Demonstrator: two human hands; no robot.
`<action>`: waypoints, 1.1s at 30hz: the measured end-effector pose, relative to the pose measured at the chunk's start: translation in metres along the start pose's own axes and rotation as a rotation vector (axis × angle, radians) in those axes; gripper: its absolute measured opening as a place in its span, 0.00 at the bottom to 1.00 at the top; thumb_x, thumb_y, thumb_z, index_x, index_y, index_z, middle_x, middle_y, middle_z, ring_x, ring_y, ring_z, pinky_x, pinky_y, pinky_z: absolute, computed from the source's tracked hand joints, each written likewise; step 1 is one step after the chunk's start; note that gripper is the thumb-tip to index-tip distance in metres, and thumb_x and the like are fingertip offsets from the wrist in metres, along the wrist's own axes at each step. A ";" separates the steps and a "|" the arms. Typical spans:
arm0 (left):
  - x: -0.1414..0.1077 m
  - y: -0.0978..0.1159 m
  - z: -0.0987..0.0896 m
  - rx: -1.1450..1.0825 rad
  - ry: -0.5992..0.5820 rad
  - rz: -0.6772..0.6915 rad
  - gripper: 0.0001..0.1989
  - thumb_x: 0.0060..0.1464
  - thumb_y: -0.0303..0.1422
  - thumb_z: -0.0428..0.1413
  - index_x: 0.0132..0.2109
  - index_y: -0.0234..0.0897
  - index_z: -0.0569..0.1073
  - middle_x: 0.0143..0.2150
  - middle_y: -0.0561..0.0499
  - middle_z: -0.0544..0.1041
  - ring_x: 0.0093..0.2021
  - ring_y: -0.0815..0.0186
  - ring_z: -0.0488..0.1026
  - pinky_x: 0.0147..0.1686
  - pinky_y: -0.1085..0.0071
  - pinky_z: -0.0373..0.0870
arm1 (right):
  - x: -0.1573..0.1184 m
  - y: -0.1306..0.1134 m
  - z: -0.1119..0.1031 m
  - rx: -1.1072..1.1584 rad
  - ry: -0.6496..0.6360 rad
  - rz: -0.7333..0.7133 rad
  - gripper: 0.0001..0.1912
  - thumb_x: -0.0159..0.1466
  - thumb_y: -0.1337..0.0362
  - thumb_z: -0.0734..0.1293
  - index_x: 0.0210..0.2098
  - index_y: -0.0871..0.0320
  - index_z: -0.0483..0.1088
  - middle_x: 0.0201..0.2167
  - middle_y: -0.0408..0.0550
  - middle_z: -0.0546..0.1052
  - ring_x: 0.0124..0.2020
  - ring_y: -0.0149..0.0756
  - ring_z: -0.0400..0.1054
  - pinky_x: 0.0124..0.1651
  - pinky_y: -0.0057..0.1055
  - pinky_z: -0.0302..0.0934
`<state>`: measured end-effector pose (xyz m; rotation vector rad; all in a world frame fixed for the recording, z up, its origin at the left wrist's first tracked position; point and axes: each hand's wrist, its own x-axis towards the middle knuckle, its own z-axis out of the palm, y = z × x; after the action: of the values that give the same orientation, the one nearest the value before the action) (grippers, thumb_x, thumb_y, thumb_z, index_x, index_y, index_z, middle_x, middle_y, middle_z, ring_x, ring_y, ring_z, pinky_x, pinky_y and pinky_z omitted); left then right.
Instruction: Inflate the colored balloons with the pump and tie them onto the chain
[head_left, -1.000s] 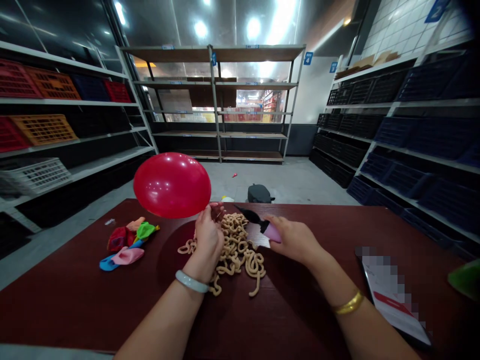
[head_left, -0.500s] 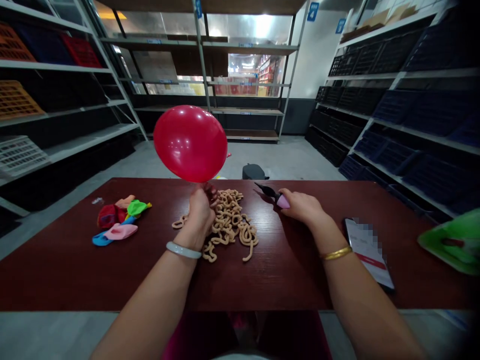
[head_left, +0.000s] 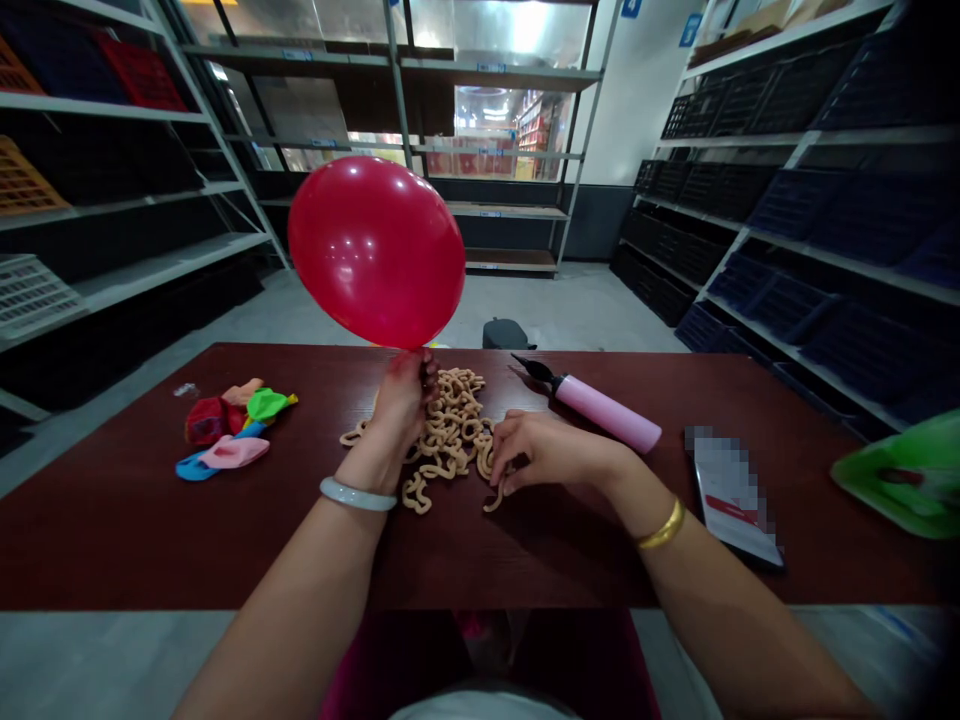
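A blown-up red balloon (head_left: 379, 255) stands upright above the table, its neck pinched in my left hand (head_left: 405, 395). Behind and beside that hand lies a loose heap of thick tan cord (head_left: 452, 425), curled in many loops. At the heap's right edge, the bent fingers of my right hand (head_left: 529, 450) close on a tan strand, its curled tip showing below them. A pink balloon pump (head_left: 611, 412) with a black nozzle rests on the table just beyond my right hand, untouched.
Several limp balloons (head_left: 234, 430) in mixed colours lie on the dark red table (head_left: 300, 560) at the left. A phone (head_left: 735, 500) and a green object (head_left: 904, 475) are at the right. Shelves with crates (head_left: 825, 250) flank the table, and a dark grey object (head_left: 506, 333) stands beyond it.
My right hand has let go of the pump, leaving it on the table, and moved left to the tan cord. The balloon appears larger and higher in view, still held by my left hand.
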<state>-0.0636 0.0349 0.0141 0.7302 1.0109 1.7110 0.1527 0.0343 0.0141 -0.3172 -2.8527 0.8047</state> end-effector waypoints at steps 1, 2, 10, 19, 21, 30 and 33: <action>0.001 -0.001 -0.001 0.003 -0.028 0.006 0.06 0.49 0.31 0.54 0.27 0.36 0.64 0.21 0.57 0.59 0.17 0.76 0.54 0.12 0.82 0.44 | 0.001 -0.002 0.004 -0.036 -0.011 -0.003 0.06 0.58 0.62 0.71 0.37 0.51 0.77 0.38 0.40 0.75 0.42 0.32 0.66 0.52 0.29 0.55; 0.001 -0.002 -0.002 0.004 -0.053 0.007 0.06 0.49 0.31 0.55 0.28 0.35 0.65 0.21 0.56 0.60 0.17 0.76 0.55 0.12 0.82 0.45 | 0.002 -0.004 0.007 -0.076 -0.012 0.005 0.06 0.57 0.63 0.72 0.36 0.52 0.77 0.38 0.41 0.75 0.43 0.33 0.65 0.52 0.29 0.56; -0.003 -0.002 -0.004 -0.037 -0.136 -0.042 0.09 0.49 0.34 0.60 0.30 0.33 0.70 0.22 0.55 0.62 0.18 0.75 0.59 0.13 0.82 0.48 | 0.011 0.010 0.006 0.390 0.488 0.063 0.05 0.60 0.61 0.68 0.30 0.56 0.73 0.39 0.46 0.72 0.43 0.34 0.66 0.50 0.33 0.60; -0.013 -0.011 0.011 -0.086 -0.182 -0.165 0.11 0.49 0.34 0.59 0.26 0.35 0.65 0.20 0.55 0.63 0.17 0.75 0.60 0.14 0.80 0.51 | -0.001 0.019 -0.017 0.879 1.015 0.142 0.11 0.62 0.50 0.64 0.39 0.48 0.67 0.35 0.41 0.74 0.38 0.34 0.70 0.44 0.38 0.66; -0.014 -0.015 0.012 -0.056 -0.178 -0.149 0.12 0.49 0.35 0.59 0.25 0.34 0.66 0.20 0.54 0.65 0.17 0.73 0.61 0.15 0.79 0.55 | 0.003 0.017 -0.017 0.730 0.974 0.157 0.11 0.62 0.50 0.64 0.38 0.49 0.69 0.29 0.40 0.73 0.29 0.31 0.68 0.35 0.33 0.65; -0.012 -0.037 0.015 0.211 -0.124 0.007 0.11 0.49 0.39 0.58 0.25 0.37 0.71 0.20 0.49 0.72 0.19 0.64 0.69 0.18 0.72 0.61 | 0.028 -0.001 -0.014 -0.402 0.516 0.316 0.12 0.68 0.61 0.59 0.39 0.54 0.74 0.40 0.48 0.75 0.40 0.34 0.69 0.43 0.29 0.60; -0.013 -0.037 0.013 0.344 -0.100 0.072 0.11 0.50 0.39 0.57 0.24 0.38 0.71 0.19 0.50 0.71 0.18 0.64 0.67 0.18 0.72 0.59 | 0.031 -0.010 -0.017 -0.550 0.455 0.374 0.15 0.69 0.59 0.56 0.40 0.54 0.74 0.40 0.49 0.75 0.39 0.35 0.69 0.40 0.28 0.58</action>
<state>-0.0319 0.0331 -0.0122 1.0732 1.2361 1.5604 0.1243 0.0421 0.0372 -0.9808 -2.5399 -0.0459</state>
